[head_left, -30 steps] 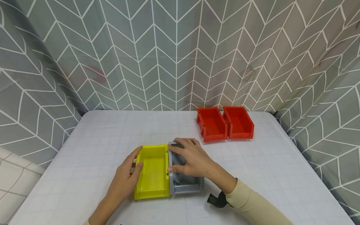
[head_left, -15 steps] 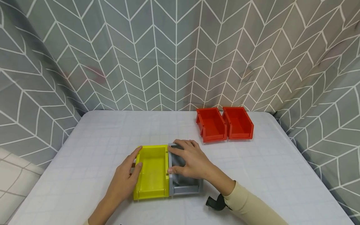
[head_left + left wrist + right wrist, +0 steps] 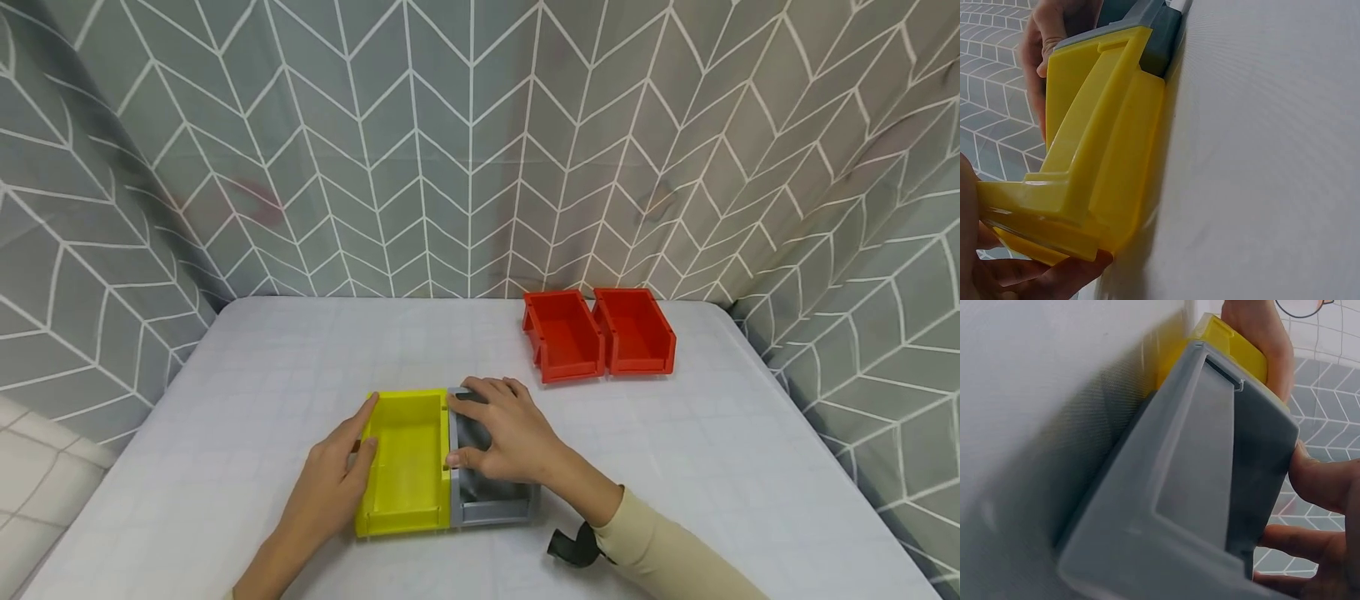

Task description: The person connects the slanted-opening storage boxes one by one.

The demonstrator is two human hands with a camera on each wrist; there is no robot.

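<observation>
A yellow plastic storage bin (image 3: pixel 408 462) and a grey storage bin (image 3: pixel 495 512) stand side by side on the table, long walls together. My left hand (image 3: pixel 326 487) holds the yellow bin's outer side, thumb over its rim; the left wrist view shows fingers (image 3: pixel 1079 275) curled round its lower edge. On the grey bin, my right hand (image 3: pixel 517 437) arches over the opening, with thumb and index finger at the rim beside the yellow bin. In the right wrist view its thumb (image 3: pixel 1316 481) presses the grey rim; the other fingers are partly hidden behind the bin.
Two red storage bins (image 3: pixel 566 337) sit next to each other toward the back right of the white-covered table (image 3: pixel 247 400). A patterned grey curtain (image 3: pixel 438 150) surrounds the back and sides. A black piece (image 3: pixel 573 546) protrudes near my right cuff.
The grey bin and my right forearm have shifted very slightly left in the head view. Both hands keep their places on the bins.
</observation>
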